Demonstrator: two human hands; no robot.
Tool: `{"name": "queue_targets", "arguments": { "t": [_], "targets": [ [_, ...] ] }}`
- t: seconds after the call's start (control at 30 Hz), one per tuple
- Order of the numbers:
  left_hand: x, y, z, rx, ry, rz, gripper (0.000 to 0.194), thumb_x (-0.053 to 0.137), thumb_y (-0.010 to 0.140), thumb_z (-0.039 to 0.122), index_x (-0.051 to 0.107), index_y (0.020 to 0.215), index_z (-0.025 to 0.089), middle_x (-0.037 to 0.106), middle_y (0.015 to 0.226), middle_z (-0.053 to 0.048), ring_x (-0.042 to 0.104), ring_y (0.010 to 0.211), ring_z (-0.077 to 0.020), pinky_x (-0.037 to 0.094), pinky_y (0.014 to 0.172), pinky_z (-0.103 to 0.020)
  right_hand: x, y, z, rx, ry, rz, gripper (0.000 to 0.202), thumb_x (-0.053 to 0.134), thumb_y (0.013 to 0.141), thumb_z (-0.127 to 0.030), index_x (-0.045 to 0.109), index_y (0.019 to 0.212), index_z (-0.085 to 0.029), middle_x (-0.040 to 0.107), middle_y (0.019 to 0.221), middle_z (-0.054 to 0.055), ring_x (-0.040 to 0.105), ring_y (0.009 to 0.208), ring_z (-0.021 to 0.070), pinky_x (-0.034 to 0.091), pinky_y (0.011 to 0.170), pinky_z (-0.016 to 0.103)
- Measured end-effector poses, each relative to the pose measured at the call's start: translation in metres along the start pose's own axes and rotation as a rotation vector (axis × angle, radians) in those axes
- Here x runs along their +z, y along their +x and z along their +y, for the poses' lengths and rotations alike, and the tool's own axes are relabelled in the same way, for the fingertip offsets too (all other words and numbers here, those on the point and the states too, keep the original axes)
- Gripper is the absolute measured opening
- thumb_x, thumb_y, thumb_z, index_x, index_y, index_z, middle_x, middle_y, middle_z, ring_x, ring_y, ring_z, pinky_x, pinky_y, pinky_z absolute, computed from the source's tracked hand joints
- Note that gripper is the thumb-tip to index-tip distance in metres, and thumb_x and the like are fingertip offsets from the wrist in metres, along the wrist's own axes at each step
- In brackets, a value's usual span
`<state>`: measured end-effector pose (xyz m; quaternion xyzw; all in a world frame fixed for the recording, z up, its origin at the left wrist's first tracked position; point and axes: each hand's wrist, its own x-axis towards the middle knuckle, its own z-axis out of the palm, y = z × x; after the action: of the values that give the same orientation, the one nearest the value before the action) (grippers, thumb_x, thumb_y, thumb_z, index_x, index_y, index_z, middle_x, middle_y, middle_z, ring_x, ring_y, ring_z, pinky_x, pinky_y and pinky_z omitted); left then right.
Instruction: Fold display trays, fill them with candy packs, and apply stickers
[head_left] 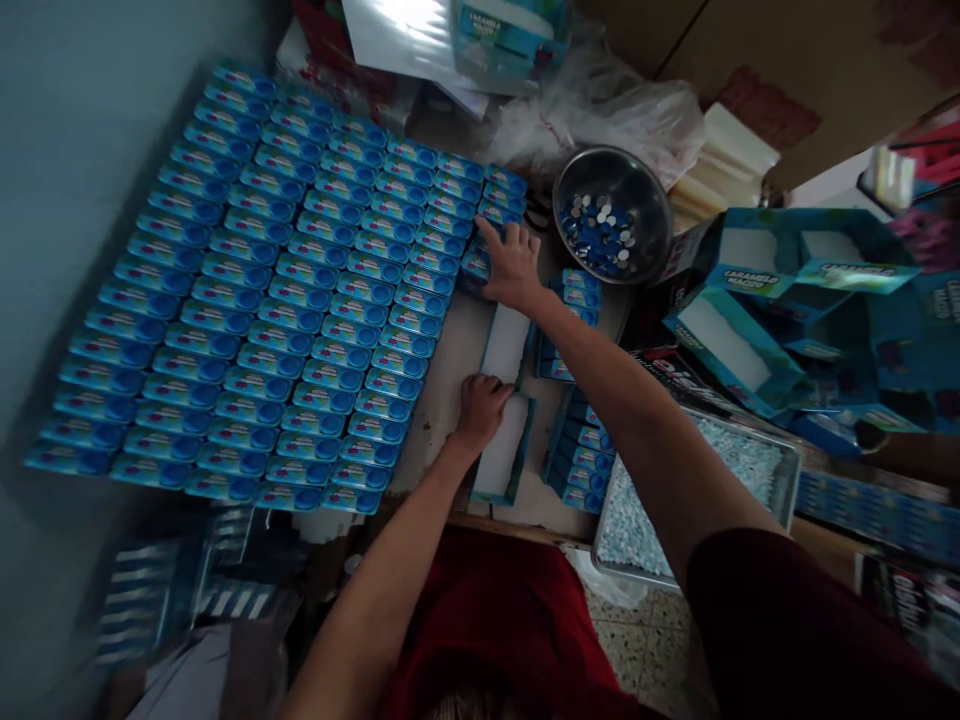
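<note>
Rows of small blue packs (pixel 292 290) cover the left and middle of the table. My right hand (pixel 512 265) reaches to the short right-hand column of packs, its fingers spread over a pack (pixel 475 264). Beneath that wrist stands a long open box (pixel 507 345) with a white inside. My left hand (pixel 484 405) rests, fingers curled, where this box meets a second open box (pixel 501 455) nearer to me; its fingertips are at the box edges. Whether it grips an edge is hard to make out.
A metal bowl (pixel 613 213) of blue and white discs stands behind my right hand. Filled boxes (pixel 581 450) are beside my right forearm. Farther right are a tray (pixel 787 480) of pale pieces and stacked display boxes (pixel 795 290).
</note>
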<state>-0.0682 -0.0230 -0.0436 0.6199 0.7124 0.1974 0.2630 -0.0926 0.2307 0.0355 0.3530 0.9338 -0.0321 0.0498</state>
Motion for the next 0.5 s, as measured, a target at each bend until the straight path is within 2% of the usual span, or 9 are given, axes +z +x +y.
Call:
{"name": "queue_targets", "arguments": {
  "t": [0.07, 0.17, 0.23, 0.3, 0.4, 0.5],
  "targets": [
    [-0.003, 0.002, 0.001, -0.005, 0.003, -0.017, 0.031, 0.055, 0.107, 0.024, 0.081, 0.123, 0.028, 0.076, 0.109, -0.011, 0.062, 0.112, -0.0314, 0.044, 0.102, -0.051, -0.011, -0.021, 0.006, 0.026, 0.015, 0.076, 0.112, 0.067, 0.093, -0.064, 0.008, 0.179, -0.024, 0.032, 0.169, 0.022, 0.027, 0.154, 0.053, 0.029, 0.12, 0.079],
    [-0.008, 0.003, 0.003, -0.01, 0.002, -0.021, 0.031, 0.055, 0.106, 0.021, 0.082, 0.12, 0.029, 0.075, 0.108, -0.01, 0.061, 0.112, -0.0307, 0.041, 0.105, -0.051, -0.023, -0.073, 0.019, 0.003, 0.102, 0.196, 0.109, 0.069, 0.091, -0.064, 0.015, 0.178, -0.024, 0.033, 0.166, 0.02, 0.031, 0.153, 0.0507, 0.032, 0.123, 0.074],
    [-0.009, 0.003, 0.004, -0.015, 0.002, -0.018, 0.031, 0.056, 0.105, 0.02, 0.082, 0.12, 0.03, 0.075, 0.109, -0.01, 0.061, 0.113, -0.0305, 0.04, 0.107, -0.052, -0.021, -0.104, 0.028, -0.032, 0.177, 0.183, 0.109, 0.075, 0.087, -0.06, 0.024, 0.176, -0.023, 0.037, 0.162, 0.021, 0.04, 0.148, 0.0473, 0.038, 0.122, 0.068],
    [-0.01, 0.002, 0.004, -0.028, 0.004, -0.017, 0.033, 0.057, 0.104, 0.019, 0.082, 0.121, 0.031, 0.075, 0.11, -0.009, 0.06, 0.115, -0.0307, 0.038, 0.109, -0.053, -0.012, -0.124, 0.035, -0.029, 0.225, 0.116, 0.11, 0.081, 0.081, -0.053, 0.03, 0.173, -0.021, 0.04, 0.158, 0.021, 0.045, 0.143, 0.0451, 0.043, 0.121, 0.064],
    [-0.01, 0.001, 0.004, -0.037, 0.003, -0.019, 0.033, 0.057, 0.105, 0.02, 0.082, 0.121, 0.032, 0.075, 0.111, -0.009, 0.059, 0.115, -0.0305, 0.037, 0.112, -0.053, 0.009, -0.129, 0.039, 0.012, 0.218, 0.043, 0.107, 0.082, 0.079, -0.039, 0.033, 0.172, -0.019, 0.041, 0.161, 0.023, 0.044, 0.147, 0.0456, 0.042, 0.123, 0.063],
    [-0.008, 0.001, 0.003, -0.03, -0.001, -0.021, 0.031, 0.057, 0.105, 0.021, 0.082, 0.12, 0.031, 0.076, 0.11, -0.009, 0.06, 0.113, -0.0298, 0.039, 0.112, -0.053, 0.021, -0.119, 0.035, 0.028, 0.156, 0.021, 0.105, 0.082, 0.079, -0.028, 0.035, 0.172, -0.015, 0.039, 0.168, 0.025, 0.038, 0.156, 0.0459, 0.033, 0.13, 0.063]
  ]
}}
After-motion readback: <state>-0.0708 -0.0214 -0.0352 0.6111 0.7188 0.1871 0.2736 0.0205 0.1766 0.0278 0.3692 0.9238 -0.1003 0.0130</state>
